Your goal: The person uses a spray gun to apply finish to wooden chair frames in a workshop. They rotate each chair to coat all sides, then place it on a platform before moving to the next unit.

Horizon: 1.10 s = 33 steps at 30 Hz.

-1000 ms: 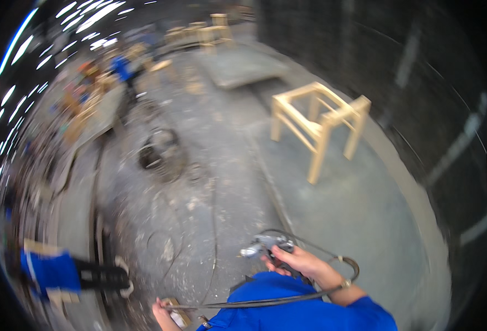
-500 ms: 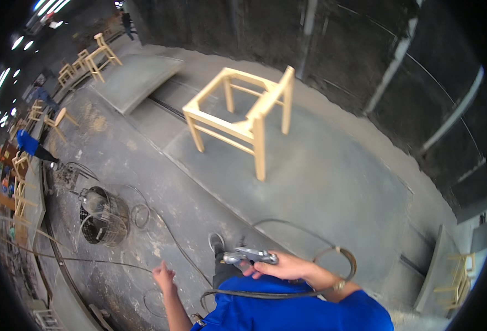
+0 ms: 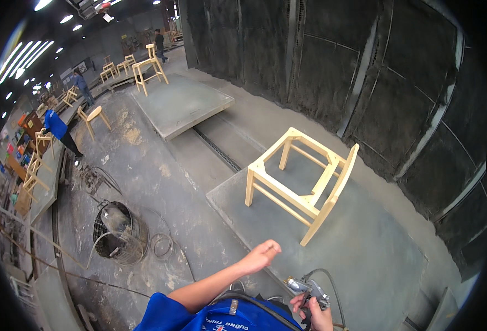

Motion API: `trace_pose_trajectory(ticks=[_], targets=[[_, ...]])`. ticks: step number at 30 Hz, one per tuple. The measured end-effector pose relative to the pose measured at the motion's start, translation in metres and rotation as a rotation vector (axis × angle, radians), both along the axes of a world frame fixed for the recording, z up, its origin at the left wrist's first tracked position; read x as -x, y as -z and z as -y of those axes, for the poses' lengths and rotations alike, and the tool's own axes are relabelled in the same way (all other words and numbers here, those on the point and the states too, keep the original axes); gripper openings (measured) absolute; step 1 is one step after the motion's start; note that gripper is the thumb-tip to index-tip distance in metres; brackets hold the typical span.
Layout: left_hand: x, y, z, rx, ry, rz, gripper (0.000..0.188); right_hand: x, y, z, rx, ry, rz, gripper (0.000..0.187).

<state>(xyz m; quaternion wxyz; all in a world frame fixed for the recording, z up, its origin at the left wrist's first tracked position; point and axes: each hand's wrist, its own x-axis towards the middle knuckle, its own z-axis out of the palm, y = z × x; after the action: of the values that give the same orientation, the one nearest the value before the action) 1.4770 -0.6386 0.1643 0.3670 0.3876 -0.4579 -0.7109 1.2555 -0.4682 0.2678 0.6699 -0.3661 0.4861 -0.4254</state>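
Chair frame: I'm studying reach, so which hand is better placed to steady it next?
Probably the left hand: it is nearer the chair frame with nothing visible in it; the right hand holds a spray gun.

Below the chair frame (image 3: 285, 191), the right hand (image 3: 317, 315) covers much of the spray gun's (image 3: 316, 293) grip; its wrist is cut off by the lower edge, as is the hose (image 3: 331, 279) beside it. Closer to the chair frame, the left hand (image 3: 261, 256) curls inward, its palm hidden. The chair frame's far back post is partly hidden by the near one. To its left, a basket (image 3: 131, 249) hides the bottom of a grey object (image 3: 115, 219). Far beyond it, a distant person's (image 3: 159, 44) hands are too small to make out.
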Motion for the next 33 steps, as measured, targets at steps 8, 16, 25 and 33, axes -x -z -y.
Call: trace_pose_trajectory(ticks=[8,16,25,33], targets=[[0.038,-0.019,0.015,0.063,0.156,0.097,0.02,0.018,-0.009,0.002,0.099,0.134,-0.045,0.041],[0.055,-0.024,0.044,0.038,0.117,0.125,0.045,0.021,-0.027,0.006,0.003,0.254,-0.213,0.037],[0.093,-0.032,0.121,0.314,0.459,0.143,0.051,-0.013,0.006,0.024,0.154,0.552,0.004,0.059],[0.192,0.006,0.32,0.591,0.204,0.418,0.079,-0.037,0.032,0.033,0.2,0.862,-0.09,0.055]])
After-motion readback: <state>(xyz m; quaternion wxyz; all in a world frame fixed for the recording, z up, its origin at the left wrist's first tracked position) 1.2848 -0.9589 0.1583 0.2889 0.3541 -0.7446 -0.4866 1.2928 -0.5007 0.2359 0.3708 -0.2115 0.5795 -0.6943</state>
